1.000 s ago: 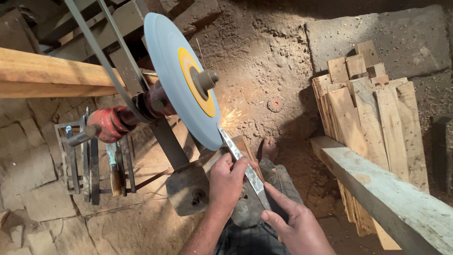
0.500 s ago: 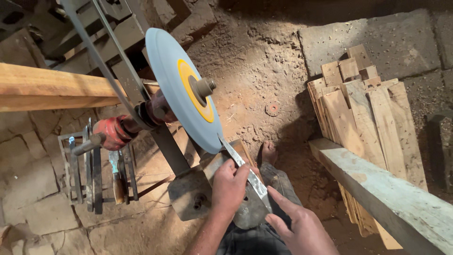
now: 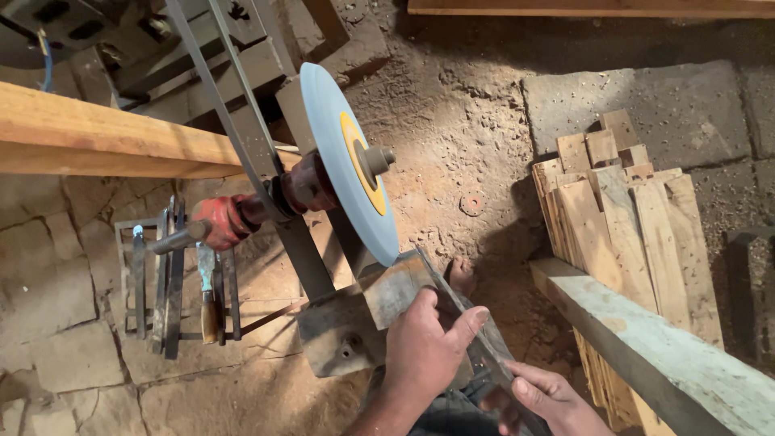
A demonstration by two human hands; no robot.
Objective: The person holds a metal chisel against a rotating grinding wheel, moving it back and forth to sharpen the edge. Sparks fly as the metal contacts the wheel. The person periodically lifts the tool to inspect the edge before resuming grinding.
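A long flat metal blade (image 3: 452,311) runs from just under the lower edge of the grinding wheel (image 3: 349,161) down toward the person. The left hand (image 3: 428,347) lies over the middle of the blade, fingers curled around it and the thumb stretched along its edge. The right hand (image 3: 549,396) closes on the blade's near end, lower and further from the wheel. Whether the tip touches the wheel's rim I cannot tell.

The wheel is pale blue-grey with a round yellow disc at its centre, the only label-like mark here; nothing on it is readable. Left of the wheel, a red fitting (image 3: 222,222) sits on the shaft, and further left a metal frame (image 3: 173,274) lies on the stone floor. Right of the wheel leans a stack of wooden slats (image 3: 622,210), with a pale beam (image 3: 646,347) below them.
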